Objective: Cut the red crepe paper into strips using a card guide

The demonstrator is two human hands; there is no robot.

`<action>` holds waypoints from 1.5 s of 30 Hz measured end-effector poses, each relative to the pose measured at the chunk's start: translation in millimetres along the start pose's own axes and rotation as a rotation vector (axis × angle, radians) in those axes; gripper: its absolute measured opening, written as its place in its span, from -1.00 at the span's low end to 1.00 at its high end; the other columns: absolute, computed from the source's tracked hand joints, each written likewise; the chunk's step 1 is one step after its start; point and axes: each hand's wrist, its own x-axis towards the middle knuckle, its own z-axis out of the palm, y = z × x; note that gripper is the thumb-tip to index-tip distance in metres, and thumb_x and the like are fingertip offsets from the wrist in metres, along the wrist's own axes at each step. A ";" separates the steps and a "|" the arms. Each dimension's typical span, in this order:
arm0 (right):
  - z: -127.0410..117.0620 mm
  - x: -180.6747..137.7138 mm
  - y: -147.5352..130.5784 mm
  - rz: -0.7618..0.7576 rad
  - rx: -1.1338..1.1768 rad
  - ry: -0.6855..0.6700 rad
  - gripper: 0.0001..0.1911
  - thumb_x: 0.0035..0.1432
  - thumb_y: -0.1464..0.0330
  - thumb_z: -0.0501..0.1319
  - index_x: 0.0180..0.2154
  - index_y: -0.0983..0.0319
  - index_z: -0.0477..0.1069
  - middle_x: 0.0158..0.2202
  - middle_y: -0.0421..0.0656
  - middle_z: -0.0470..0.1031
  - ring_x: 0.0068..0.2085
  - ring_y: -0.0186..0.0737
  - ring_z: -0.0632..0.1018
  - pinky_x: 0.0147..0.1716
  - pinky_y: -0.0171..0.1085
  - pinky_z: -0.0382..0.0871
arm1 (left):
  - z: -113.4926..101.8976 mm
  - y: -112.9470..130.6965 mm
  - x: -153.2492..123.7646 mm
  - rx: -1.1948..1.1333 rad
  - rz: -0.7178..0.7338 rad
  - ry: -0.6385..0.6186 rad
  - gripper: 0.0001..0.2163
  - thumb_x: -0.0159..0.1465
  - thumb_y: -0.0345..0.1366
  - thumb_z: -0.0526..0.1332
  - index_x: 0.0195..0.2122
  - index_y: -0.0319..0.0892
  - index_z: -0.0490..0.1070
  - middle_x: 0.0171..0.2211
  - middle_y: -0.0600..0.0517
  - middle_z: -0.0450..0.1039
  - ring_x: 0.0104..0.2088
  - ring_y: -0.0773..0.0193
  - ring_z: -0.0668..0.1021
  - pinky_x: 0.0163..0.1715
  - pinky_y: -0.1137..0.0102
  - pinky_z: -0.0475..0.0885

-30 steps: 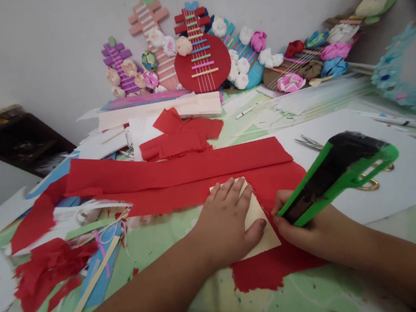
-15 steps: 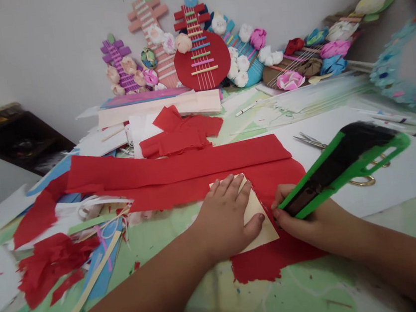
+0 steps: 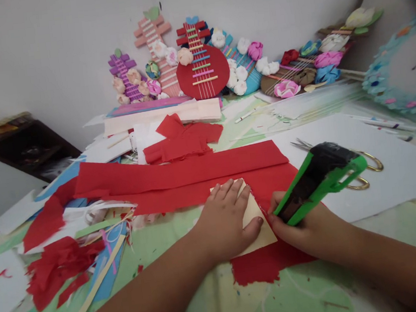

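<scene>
Head view: left hand (image 3: 226, 221) spread flat on cream card template (image 3: 258, 215) over red crepe paper (image 3: 266, 267), tabletop's (image 3: 302, 295) near edge; right hand (image 3: 302, 228) clasps green-and-black utility knife (image 3: 316, 178) at its right side; press firmly, thumb clear.

A single head-worn camera looks forward and down across a craft table (image 3: 302, 295). It sits close over the person's left hand (image 3: 228, 221) and right hand (image 3: 309, 232) low in the frame, and a white wall (image 3: 48, 44) closes the far side.
</scene>
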 end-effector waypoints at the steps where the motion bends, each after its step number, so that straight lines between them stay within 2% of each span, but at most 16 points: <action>1: 0.5 -0.1 -0.5 0.010 -0.007 0.002 -0.87 0.01 0.34 0.02 -0.54 0.19 0.20 -0.63 -0.24 0.29 -0.55 -0.28 0.37 -0.52 -0.27 0.25 | -0.2 0.0 0.4 0.000 0.001 -0.002 -0.44 0.23 -0.04 -0.08 0.15 -0.31 0.01 0.17 -0.12 -0.07 0.15 0.06 0.01 0.07 0.10 -0.05; 5: 1.2 0.4 -1.0 0.016 0.006 0.015 -0.88 0.00 0.34 0.03 -0.54 0.19 0.20 -0.62 -0.23 0.31 -0.54 -0.28 0.38 -0.49 -0.26 0.26 | -1.3 -0.4 1.8 -0.002 0.000 -0.002 -0.44 0.23 -0.04 -0.08 0.15 -0.31 0.00 0.17 -0.12 -0.07 0.15 0.05 0.02 0.07 0.10 -0.06; 10: -1.6 1.8 1.1 -0.037 0.062 0.044 -0.88 0.01 0.37 0.02 -0.54 0.19 0.18 -0.62 -0.25 0.28 -0.55 -0.31 0.35 -0.55 -0.30 0.24 | -2.0 -0.3 0.5 -0.010 -0.002 -0.011 -0.44 0.22 -0.04 -0.08 0.15 -0.31 0.00 0.17 -0.12 -0.08 0.15 0.06 0.01 0.08 0.11 -0.06; 16: -4.5 1.1 1.2 -0.077 0.090 0.023 -0.89 0.00 0.41 0.02 -0.54 0.20 0.17 -0.63 -0.28 0.25 -0.56 -0.33 0.34 -0.58 -0.32 0.23 | -1.8 -0.4 -0.3 -0.007 -0.001 -0.011 -0.44 0.23 -0.04 -0.10 0.16 -0.31 -0.01 0.17 -0.12 -0.08 0.15 0.07 0.01 0.08 0.11 -0.06; 30: -1.4 -0.1 -1.2 -0.033 -0.060 -0.025 -0.88 0.02 0.35 0.02 -0.53 0.20 0.20 -0.63 -0.24 0.29 -0.55 -0.30 0.36 -0.52 -0.29 0.26 | -2.1 1.0 -0.1 -0.003 -0.002 -0.007 -0.45 0.23 -0.04 -0.09 0.15 -0.30 0.00 0.17 -0.13 -0.06 0.14 0.04 0.02 0.07 0.10 -0.04; 36: -0.6 -1.4 -1.2 0.000 -0.045 -0.012 -0.86 0.02 0.31 0.02 -0.53 0.19 0.19 -0.63 -0.24 0.28 -0.56 -0.30 0.35 -0.55 -0.29 0.23 | -0.4 0.3 0.3 0.009 0.011 0.008 -0.45 0.23 -0.05 -0.08 0.15 -0.32 0.01 0.16 -0.15 -0.05 0.14 0.04 0.03 0.07 0.11 -0.05; 40: -2.2 -0.3 -0.2 -0.026 0.020 0.025 -0.85 0.02 0.32 0.02 -0.55 0.18 0.16 -0.63 -0.25 0.26 -0.57 -0.30 0.34 -0.57 -0.29 0.22 | 0.6 0.3 0.0 0.011 0.013 0.015 -0.45 0.23 -0.05 -0.09 0.14 -0.32 0.02 0.17 -0.14 -0.06 0.14 0.04 0.02 0.07 0.11 -0.05; 45: -5.1 -1.0 0.3 -0.099 0.042 0.007 -0.85 0.02 0.37 0.02 -0.56 0.17 0.14 -0.66 -0.27 0.23 -0.60 -0.32 0.32 -0.62 -0.32 0.19 | 0.0 0.0 0.6 0.005 0.014 0.003 -0.45 0.23 -0.05 -0.10 0.14 -0.32 0.01 0.17 -0.15 -0.06 0.14 0.03 0.02 0.06 0.09 -0.04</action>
